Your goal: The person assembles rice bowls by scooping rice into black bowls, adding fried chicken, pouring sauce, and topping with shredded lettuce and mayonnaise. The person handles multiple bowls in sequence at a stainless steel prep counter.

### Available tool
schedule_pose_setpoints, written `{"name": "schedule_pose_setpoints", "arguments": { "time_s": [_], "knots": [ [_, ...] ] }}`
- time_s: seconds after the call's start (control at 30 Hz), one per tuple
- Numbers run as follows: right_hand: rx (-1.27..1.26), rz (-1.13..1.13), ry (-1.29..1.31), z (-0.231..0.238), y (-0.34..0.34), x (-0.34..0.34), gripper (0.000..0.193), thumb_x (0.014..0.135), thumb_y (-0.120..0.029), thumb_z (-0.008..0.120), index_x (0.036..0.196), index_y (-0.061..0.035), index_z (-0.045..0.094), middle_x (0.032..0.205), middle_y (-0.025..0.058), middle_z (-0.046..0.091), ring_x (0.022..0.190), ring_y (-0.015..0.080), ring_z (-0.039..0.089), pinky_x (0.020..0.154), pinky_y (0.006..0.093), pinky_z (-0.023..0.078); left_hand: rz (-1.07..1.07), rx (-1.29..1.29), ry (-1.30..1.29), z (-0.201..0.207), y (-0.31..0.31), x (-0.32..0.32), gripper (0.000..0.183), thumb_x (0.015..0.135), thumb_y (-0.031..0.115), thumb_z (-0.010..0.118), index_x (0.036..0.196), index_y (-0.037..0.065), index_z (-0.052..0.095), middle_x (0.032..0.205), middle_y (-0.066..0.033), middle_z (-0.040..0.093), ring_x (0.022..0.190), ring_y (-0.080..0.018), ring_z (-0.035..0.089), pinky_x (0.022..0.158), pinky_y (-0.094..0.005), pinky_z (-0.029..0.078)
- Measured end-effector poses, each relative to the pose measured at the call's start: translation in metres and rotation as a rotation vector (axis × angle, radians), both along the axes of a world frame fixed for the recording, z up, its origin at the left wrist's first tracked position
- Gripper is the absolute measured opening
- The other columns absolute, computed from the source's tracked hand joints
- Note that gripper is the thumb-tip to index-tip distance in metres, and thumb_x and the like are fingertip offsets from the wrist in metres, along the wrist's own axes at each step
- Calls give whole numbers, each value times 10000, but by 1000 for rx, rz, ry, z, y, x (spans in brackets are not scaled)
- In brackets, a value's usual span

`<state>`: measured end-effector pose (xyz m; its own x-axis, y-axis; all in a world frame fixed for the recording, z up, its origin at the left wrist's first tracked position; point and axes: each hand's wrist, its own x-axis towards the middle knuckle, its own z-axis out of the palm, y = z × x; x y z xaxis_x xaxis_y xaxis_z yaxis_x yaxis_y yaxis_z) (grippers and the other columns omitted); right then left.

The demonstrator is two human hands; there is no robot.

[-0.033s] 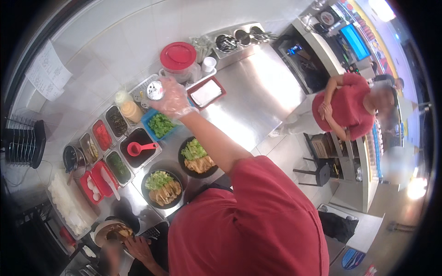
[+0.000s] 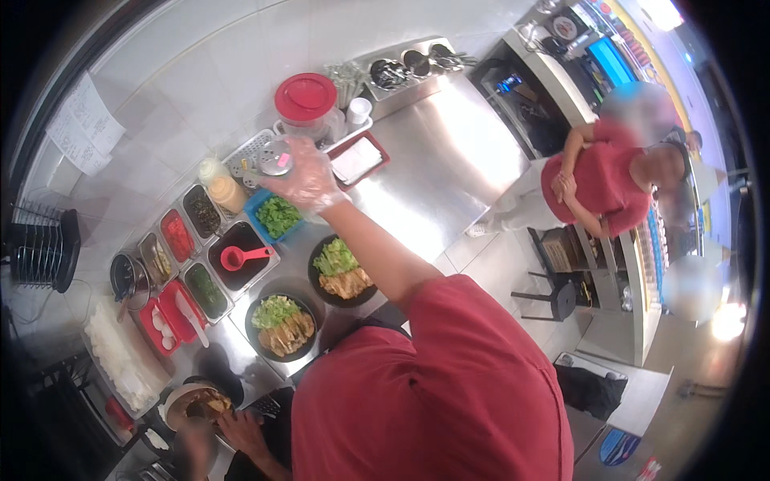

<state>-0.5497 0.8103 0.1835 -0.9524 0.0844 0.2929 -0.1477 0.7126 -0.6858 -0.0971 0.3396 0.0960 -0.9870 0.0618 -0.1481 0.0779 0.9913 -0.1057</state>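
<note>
My right hand (image 2: 303, 178), in a clear plastic glove, is closed around a shaker (image 2: 275, 159) with a round silver lid and a pink patch. The hand reaches over the back of the steel counter, above a blue tub of chopped greens (image 2: 277, 216). Nearer to me stand two dark bowls, each with shredded lettuce and sliced browned meat: the right bowl (image 2: 346, 285) lies below my forearm, the left bowl (image 2: 282, 327) beside it. My left hand is out of view.
Steel pans of toppings (image 2: 200, 210) line the left, one holding a red scoop (image 2: 234, 257). Behind are squeeze bottles (image 2: 228, 194), a red-lidded tub (image 2: 305, 98) and a napkin tray (image 2: 359, 163). A co-worker's hand (image 2: 241, 433) is near a pan at lower left; another person (image 2: 589, 172) stands right.
The shaker's lid has turned slightly, showing greyer with the pink patch visible. My right hand stays around it over nearly the same spot. The person at right has shifted a little.
</note>
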Motion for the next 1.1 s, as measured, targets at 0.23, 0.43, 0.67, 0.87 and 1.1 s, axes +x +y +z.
{"name": "schedule_pose_setpoints", "arguments": {
  "time_s": [0.23,0.43,0.67,0.87,1.1],
  "knots": [
    [-830,67,28,68,49,153,726,748,-171,925,1358,-62,548,1228,86,641,1208,177,589,1045,372,499,-242,-241,-33,22,23,24,202,924,191,591,855,79,746,1025,-108,671,1184,-295,552,1131,-411,387],
    [-101,176,-360,41,73,224,670,748,-188,889,1327,-42,584,1224,121,681,1138,265,669,1018,393,523,-320,-472,-172,17,38,34,246,989,166,524,1007,103,762,1142,-74,691,1242,-289,549,1123,-395,396],
    [406,145,-250,15,68,249,577,798,-242,795,1313,-77,593,1198,239,662,1142,433,640,957,514,524,-121,-286,-140,-10,20,58,317,1008,154,509,1321,140,561,1196,-72,591,1149,-242,572,1022,-433,406],
    [539,181,-293,19,67,254,456,839,-250,776,1230,-81,612,1160,237,677,1126,430,649,947,520,527,-558,-376,2,20,23,21,147,943,205,565,995,160,695,1035,-34,650,1131,-210,565,1027,-401,414],
    [565,113,-328,11,52,250,385,843,-224,761,1180,-97,626,1180,210,688,1142,417,655,970,502,526,-440,-293,-13,-5,-5,43,106,877,247,632,847,193,718,966,4,677,1096,-219,563,1010,-420,409]
  ]
}}
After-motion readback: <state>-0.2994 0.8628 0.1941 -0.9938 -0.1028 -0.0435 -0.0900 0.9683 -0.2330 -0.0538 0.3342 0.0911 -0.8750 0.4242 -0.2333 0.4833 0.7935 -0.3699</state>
